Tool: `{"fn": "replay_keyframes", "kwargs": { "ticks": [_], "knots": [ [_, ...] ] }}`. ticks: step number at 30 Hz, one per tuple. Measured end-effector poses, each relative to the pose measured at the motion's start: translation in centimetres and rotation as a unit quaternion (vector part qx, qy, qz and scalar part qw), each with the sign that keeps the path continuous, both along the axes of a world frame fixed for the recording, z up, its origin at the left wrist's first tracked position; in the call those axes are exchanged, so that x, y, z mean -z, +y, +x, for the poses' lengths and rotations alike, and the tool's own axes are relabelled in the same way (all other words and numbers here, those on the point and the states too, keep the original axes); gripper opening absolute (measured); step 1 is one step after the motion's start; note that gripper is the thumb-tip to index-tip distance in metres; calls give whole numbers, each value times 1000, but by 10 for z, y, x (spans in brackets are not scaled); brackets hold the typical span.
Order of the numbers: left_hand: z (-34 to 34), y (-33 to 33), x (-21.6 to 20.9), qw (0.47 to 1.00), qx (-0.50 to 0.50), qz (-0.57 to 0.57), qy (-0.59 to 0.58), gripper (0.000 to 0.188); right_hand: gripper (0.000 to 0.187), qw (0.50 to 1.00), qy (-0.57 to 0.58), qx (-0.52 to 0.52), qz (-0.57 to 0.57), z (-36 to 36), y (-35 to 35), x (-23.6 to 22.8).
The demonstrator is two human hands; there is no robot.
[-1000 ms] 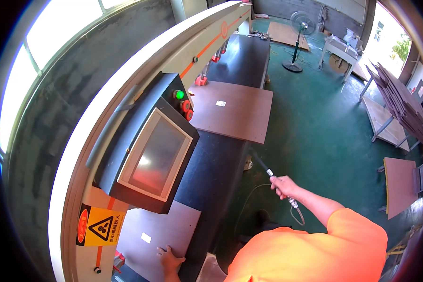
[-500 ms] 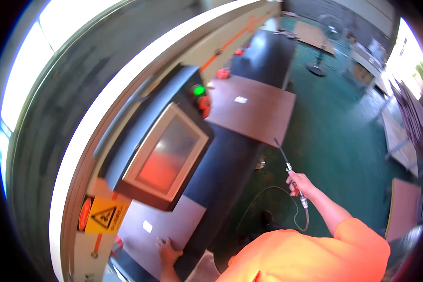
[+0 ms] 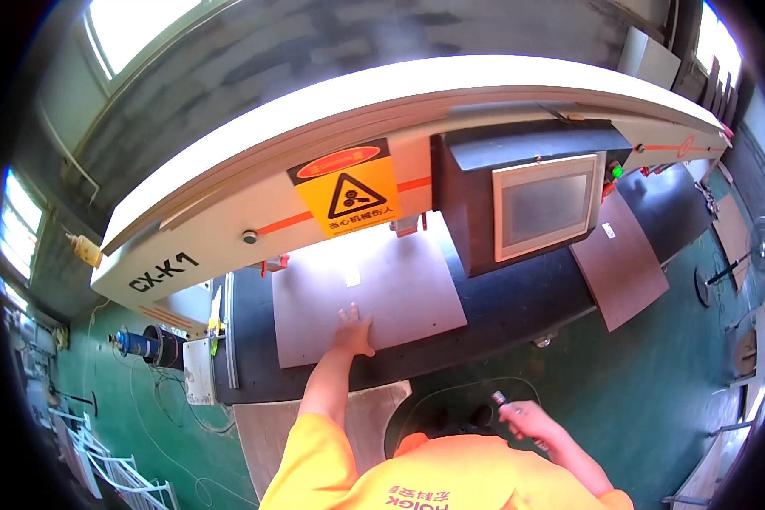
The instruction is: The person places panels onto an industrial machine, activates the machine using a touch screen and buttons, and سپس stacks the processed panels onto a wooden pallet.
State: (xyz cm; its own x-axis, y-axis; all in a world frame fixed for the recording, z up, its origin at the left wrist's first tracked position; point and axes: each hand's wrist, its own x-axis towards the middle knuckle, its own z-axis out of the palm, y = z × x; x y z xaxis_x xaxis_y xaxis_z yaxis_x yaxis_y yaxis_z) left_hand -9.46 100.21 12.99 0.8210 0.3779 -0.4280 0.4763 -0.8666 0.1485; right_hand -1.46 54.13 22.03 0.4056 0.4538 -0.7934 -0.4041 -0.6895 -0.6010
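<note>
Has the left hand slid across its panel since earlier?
No: the left hand still rests on the panel, on the person's side of its white label.

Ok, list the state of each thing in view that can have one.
Left hand: open, fingers spread on the near panel
Right hand: closed around a slim tool
Near panel: lying flat on the black worktable
Far panel: flat, overhanging the black worktable's front edge
Green light: lit
Screen: grey; on or off, cannot tell
Pedestal fan: upright; whether spinning, cannot tell
</note>
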Motion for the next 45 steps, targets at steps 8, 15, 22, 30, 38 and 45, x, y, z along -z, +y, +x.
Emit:
{"fn": "replay_keyframes", "kwargs": {
  "ticks": [8, 15, 22, 30, 38, 45],
  "knots": [
    [3, 3, 13, 999, 28, 22, -9, 92, 51, 836, -89, 526, 129, 36, -139, 16],
    [4, -4, -4, 999, 36, 16, 11, 102, 49, 801, -59, 571, 171, 7, -148, 0],
    [-11, -64, 29, 989, 70, -21, -128, 79, 50, 787, -63, 587, 182, -25, -151, -2],
    [-76, -266, 60, 914, 211, -278, -208, 46, 48, 783, -43, 582, 213, -42, -169, 26],
    [-87, -255, 76, 947, 16, -320, -35, 51, 45, 843, -25, 489, 222, -9, -175, 35],
    [-55, -268, 58, 957, -74, -253, -117, 45, 45, 873, -13, 427, 234, 29, -225, 43]
  ]
}}
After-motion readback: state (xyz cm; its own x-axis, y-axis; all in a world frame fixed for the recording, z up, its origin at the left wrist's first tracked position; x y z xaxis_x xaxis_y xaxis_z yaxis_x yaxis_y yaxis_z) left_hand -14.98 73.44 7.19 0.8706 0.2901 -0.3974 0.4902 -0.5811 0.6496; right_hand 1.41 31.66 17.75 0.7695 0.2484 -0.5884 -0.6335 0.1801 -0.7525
